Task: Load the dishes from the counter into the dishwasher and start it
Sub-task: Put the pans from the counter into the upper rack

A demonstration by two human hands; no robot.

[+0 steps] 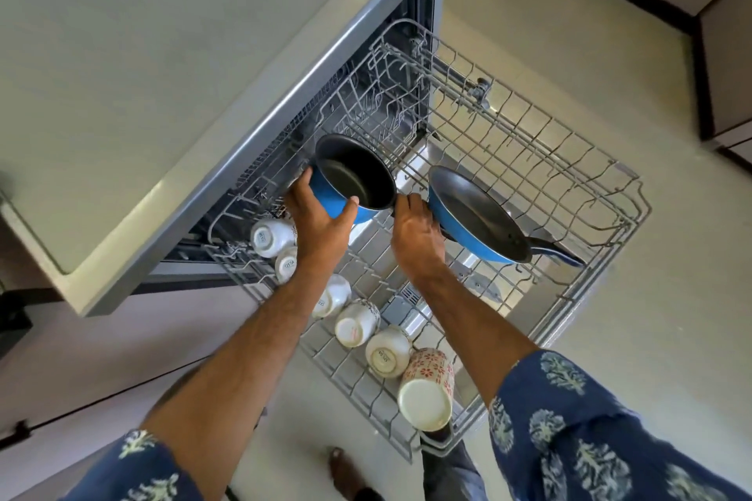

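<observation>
Left hand cups the blue saucepan over the pulled-out rack, tipped on its side, mouth facing up-right, while right hand grips its near end.

We wear a dark blue shirt with short sleeves — the left sleeve and the right sleeve both carry a pale, leafy block print in white and light blue. Our forearms are bare below them. Lower down we see grey trousers — and a brown shoe.
</observation>
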